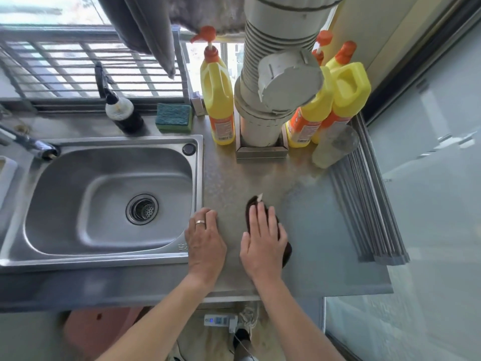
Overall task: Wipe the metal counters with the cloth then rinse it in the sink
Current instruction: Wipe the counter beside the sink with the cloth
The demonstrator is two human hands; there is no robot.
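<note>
Steel counter [307, 204] wiping is the step in hand; the right hand [263, 243] presses flat on the dark cloth [282, 230] beside the sink [109, 201]; the left hand [204, 237] rests open; next, likely sweep toward the bottles [325, 108].

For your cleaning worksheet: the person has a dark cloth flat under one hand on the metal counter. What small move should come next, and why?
Probably push the cloth forward under the flat right hand toward the yellow bottles: that stretch of counter lies ahead, while the left hand rests by the sink.
</note>
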